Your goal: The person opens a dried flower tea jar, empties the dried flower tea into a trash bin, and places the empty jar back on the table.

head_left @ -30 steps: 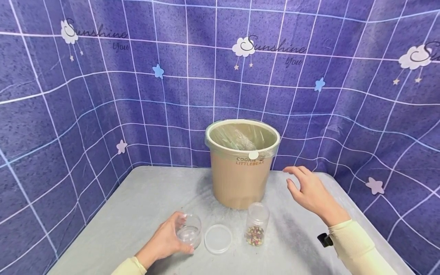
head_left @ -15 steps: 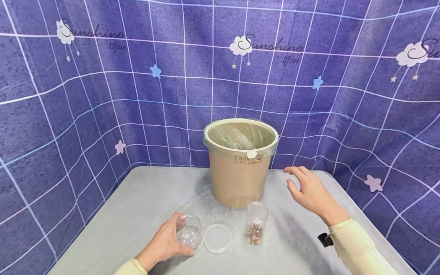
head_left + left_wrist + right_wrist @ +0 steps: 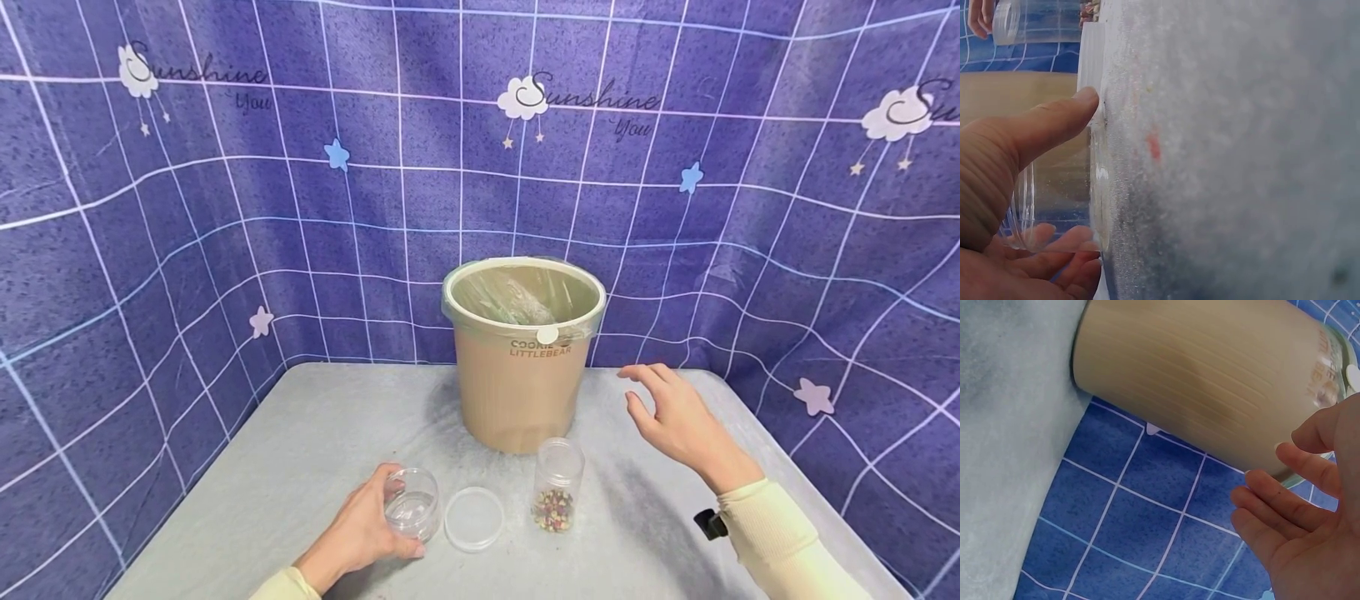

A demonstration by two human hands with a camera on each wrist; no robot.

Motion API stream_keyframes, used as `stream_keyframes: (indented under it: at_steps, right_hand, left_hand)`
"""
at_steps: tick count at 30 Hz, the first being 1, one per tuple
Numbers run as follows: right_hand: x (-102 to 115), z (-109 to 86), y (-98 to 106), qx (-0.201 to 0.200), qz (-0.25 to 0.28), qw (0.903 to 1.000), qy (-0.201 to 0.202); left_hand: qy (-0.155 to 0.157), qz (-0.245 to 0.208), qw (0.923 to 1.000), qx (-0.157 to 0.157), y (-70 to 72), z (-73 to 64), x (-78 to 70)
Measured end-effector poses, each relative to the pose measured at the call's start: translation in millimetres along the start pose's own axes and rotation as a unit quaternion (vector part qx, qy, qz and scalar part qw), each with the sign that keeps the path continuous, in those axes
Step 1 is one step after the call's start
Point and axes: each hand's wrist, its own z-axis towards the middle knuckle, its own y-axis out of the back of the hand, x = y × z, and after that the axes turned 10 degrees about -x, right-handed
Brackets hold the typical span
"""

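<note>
My left hand (image 3: 362, 527) grips a short clear plastic jar (image 3: 412, 518) standing on the table, thumb on one side and fingers round the other. In the left wrist view, the jar (image 3: 1060, 194) appears see-through, with nothing visible inside. Just right of it a round translucent lid (image 3: 475, 520) lies flat. Farther right stands a taller clear jar (image 3: 559, 467), its lower part filled with small dried buds (image 3: 554, 510) in reddish and yellowish tones. Raised right of the bin, my right hand (image 3: 671, 417) holds nothing, its fingers loosely bent.
A beige bin (image 3: 517, 392) lined with a clear bag (image 3: 506, 296) stands behind the jars. All this rests on a grey table (image 3: 337, 417). Purple-blue gridded cloth (image 3: 375, 192) hangs at the back and both sides.
The head view has shifted slightly. Both hands keep the same pose, and the jars, lid and bin stay where they stand.
</note>
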Motion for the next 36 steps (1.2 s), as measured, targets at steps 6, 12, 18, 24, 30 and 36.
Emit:
stream_keyframes:
  at_steps: [6, 12, 18, 24, 30, 36]
  right_hand:
    - [0, -1.1, -1, 0.0, 0.004, 1.0, 0.003]
    - [2, -0.5, 0, 0.007, 0.003, 1.0, -0.001]
    - [2, 0.7, 1, 0.007, 0.006, 0.9999, -0.008]
    - [2, 0.2, -1, 0.011, 0.006, 0.9999, -0.006]
    - [2, -0.6, -2, 0.013, 0.007, 0.9999, -0.009]
    - [4, -1.0, -2, 0.011, 0.008, 0.9999, -0.005]
  left_hand:
    - [-0.024, 0.017, 0.9995, 0.008, 7.4, 1.5, -1.7]
    - [-0.08, 0.056, 0.9952, -0.009, 29.7, 10.1, -27.7]
    - [-0.083, 0.006, 0.9958, -0.038, 33.7, 15.3, -75.9]
    - [-0.059, -0.059, 0.9964, -0.017, 11.5, 9.4, -115.0]
    - [-0.042, -0.099, 0.9941, 0.017, -22.2, 7.7, -139.3]
    - [-0.012, -0.126, 0.991, 0.044, -65.1, 3.9, -147.7]
